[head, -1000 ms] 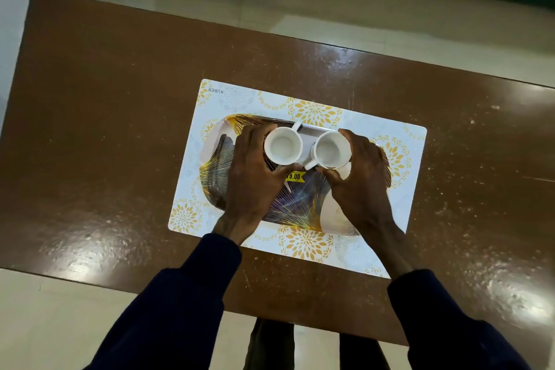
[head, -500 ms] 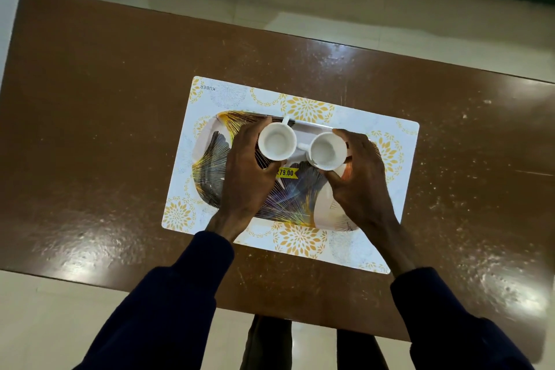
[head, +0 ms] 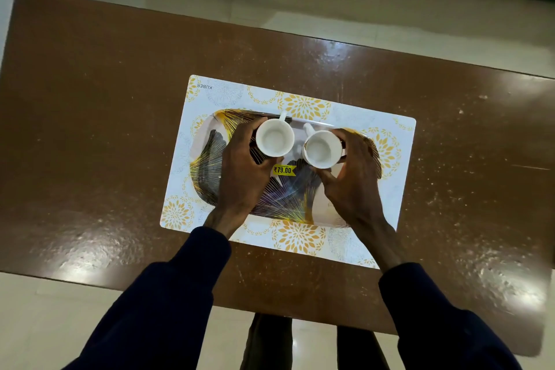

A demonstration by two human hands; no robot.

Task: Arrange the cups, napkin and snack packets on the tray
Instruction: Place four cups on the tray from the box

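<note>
A patterned tray [head: 210, 159] with gold fan leaves and a yellow price sticker [head: 283, 170] lies on a white placemat [head: 300, 237] with yellow flowers. Two empty white cups stand side by side over the tray's far half. My left hand [head: 240, 171] wraps the left cup [head: 274, 137], whose handle points away from me. My right hand [head: 351, 180] grips the right cup [head: 322, 149], its handle turned toward the far left. I cannot tell whether the cups rest on the tray or hover just above it. No napkin or snack packets are in view.
The placemat lies in the middle of a glossy brown table [head: 90, 129]. The table's near edge runs just below my sleeves, with pale floor tiles [head: 45, 324] beyond it. More floor shows past the far edge.
Both cups have shifted slightly within my hands; the right cup's handle has turned from pointing left toward the far left. The gap between the cups has widened a little.
</note>
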